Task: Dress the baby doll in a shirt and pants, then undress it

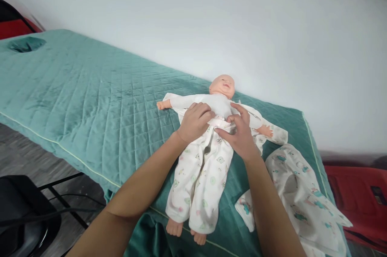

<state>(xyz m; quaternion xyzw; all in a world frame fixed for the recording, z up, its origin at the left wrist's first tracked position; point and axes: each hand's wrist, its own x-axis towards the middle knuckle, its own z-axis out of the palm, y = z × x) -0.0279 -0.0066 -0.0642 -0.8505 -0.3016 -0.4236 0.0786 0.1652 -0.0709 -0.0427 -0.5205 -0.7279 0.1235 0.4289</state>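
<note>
A baby doll [222,83] lies on its back with its head toward the wall. It wears white printed baby pants [208,172], and its bare feet stick out at the bottom. My left hand [196,122] has its fingers curled over the waistband on one side, fingertips partly hidden. On the other side my right hand [241,130] pinches the waistband between thumb and bent fingers, its index finger reaching up over the belly. Beneath the doll, an open white baby top [279,133] is spread out past both arms.
Another printed baby garment [298,196] lies crumpled by my right forearm. A green quilted cover [99,88] drapes the bed, which has a face hole [27,44] at its far left. A white wall [187,19] runs behind. A red case [359,200] and a black stool [27,212] stand beside the bed.
</note>
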